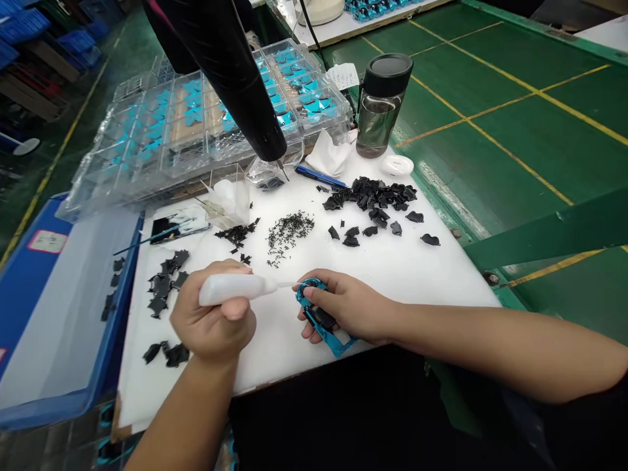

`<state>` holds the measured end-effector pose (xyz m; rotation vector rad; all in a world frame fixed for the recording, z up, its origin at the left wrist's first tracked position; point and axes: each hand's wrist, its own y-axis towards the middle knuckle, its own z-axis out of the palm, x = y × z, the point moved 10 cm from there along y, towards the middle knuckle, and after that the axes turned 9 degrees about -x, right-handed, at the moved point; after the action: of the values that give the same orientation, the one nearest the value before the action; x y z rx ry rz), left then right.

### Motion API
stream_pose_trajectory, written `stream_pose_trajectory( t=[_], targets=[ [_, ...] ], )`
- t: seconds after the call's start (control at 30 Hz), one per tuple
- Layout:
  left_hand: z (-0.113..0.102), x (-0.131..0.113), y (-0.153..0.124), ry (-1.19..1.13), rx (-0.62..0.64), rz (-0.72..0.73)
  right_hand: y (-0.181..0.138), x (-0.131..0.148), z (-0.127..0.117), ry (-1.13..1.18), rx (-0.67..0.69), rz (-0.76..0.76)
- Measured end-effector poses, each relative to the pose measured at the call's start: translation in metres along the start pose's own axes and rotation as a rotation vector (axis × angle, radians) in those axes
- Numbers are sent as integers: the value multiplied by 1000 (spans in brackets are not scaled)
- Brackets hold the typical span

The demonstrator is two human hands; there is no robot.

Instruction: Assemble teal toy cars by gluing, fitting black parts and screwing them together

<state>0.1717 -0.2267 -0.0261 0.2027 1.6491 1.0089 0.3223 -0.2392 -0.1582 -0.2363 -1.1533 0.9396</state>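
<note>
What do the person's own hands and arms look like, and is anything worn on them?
Both hands are bare: the left hand and the right hand wear no gloves, and no ring, watch or bracelet shows. The left forearm and the right forearm are uncovered as far as the picture reaches, with no sleeve visible. The fingernails look short and unpainted.

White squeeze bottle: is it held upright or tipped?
Tipped on its side: the left hand grips the white squeeze bottle level, its nozzle pointing at the blue part in the right hand.
</note>
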Motion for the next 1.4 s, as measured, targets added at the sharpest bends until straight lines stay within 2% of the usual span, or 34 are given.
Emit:
stream_pose_trajectory(
  t=[0.3,0.67,0.93,1.4],
  targets=[
    [18,-1,-12,-16,139,62,-2,2,2,-3,17,6],
    [20,2,-14,2,142,-22,-1,2,2,31,21,-16],
    [23,-4,-14,-44,158,38,-1,2,2,30,23,-16],
    [23,-4,-14,-24,161,24,-1,1,2,42,13,-6]
  ],
)
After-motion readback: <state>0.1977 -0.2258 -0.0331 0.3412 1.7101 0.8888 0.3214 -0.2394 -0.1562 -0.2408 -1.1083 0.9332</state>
